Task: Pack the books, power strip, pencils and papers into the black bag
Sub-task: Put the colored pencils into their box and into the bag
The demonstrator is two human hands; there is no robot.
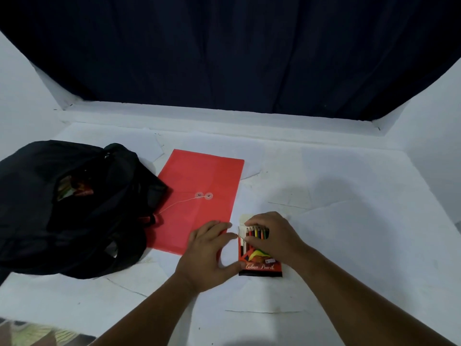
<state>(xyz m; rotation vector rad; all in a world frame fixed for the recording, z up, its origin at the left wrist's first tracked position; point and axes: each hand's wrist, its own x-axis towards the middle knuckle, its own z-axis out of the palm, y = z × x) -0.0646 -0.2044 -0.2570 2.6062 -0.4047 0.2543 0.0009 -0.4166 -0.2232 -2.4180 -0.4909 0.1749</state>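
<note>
We are on the pencils: our left hand (208,255) steadies the pencil box (259,255), right hand (270,236) grip pinching the pencils (257,232). Next, close it, then carry to the black bag (74,208).

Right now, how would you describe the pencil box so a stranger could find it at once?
Start at the black bag on the left of the white table, then pass the flat red folder beside it. The pencil box lies right of it, under both hands: small, open, showing coloured pencils.
</note>
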